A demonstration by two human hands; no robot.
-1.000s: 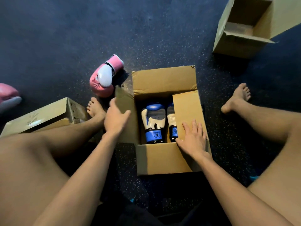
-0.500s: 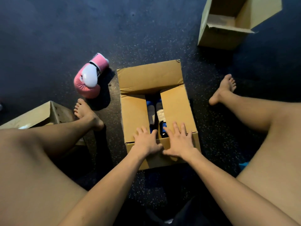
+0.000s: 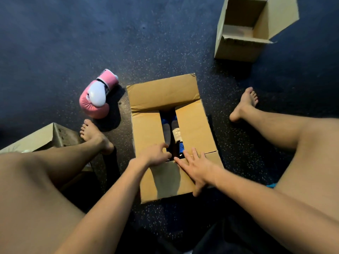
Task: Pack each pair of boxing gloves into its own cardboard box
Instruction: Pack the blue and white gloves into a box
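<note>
A cardboard box [image 3: 194, 129] stands on the floor between my legs, its two side flaps folded nearly flat. Through the gap between them a pair of blue and white boxing gloves [image 3: 169, 131] shows inside. My left hand [image 3: 156, 155] rests at the near end of the gap, its fingers curled over the edge of the near flap. My right hand [image 3: 197, 168] lies flat, fingers spread, on the near flap and the right side flap. The far flap stands open. A pink and white glove [image 3: 97, 96] lies on the floor left of the box.
An open cardboard box [image 3: 244, 32] stands at the far right. Another box [image 3: 45, 138] lies by my left leg. My bare feet [image 3: 95, 136] [image 3: 244, 103] flank the middle box on a dark speckled floor.
My left hand folded the left side flap down, then both hands came to the box's near edge. My left fingers now curl over the near flap. The view has shifted.
</note>
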